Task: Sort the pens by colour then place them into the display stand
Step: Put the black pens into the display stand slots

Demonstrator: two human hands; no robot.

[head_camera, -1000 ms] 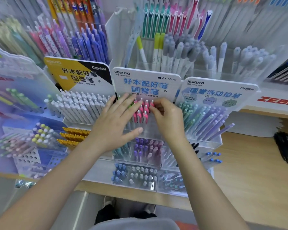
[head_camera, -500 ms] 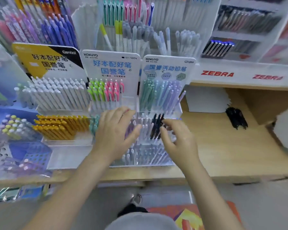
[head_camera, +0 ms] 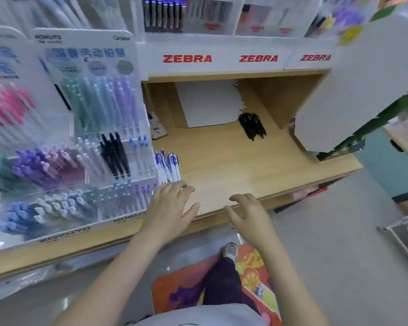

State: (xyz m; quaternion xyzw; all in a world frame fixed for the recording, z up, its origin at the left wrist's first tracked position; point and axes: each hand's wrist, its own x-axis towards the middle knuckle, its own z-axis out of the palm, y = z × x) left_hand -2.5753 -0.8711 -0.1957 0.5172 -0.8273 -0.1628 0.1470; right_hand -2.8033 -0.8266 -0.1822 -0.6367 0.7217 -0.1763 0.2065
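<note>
Both my hands empty, fingers loose and spread. My left hand [head_camera: 172, 205] hovers over the shelf [head_camera: 222, 161] edge, fingertips just short of the white-and-blue pens [head_camera: 167, 167]. My right hand [head_camera: 249, 215] hangs beside it, off the front lip.

White-and-blue pens lie loose on wood, just beside the clear acrylic display stand [head_camera: 118, 161]. Black pens [head_camera: 252, 125] lie further back, well apart.

Judged: light, stiff plastic barrels, smooth, prob. roll. Pinch mid-barrel, several at once; avoid clips.
</note>
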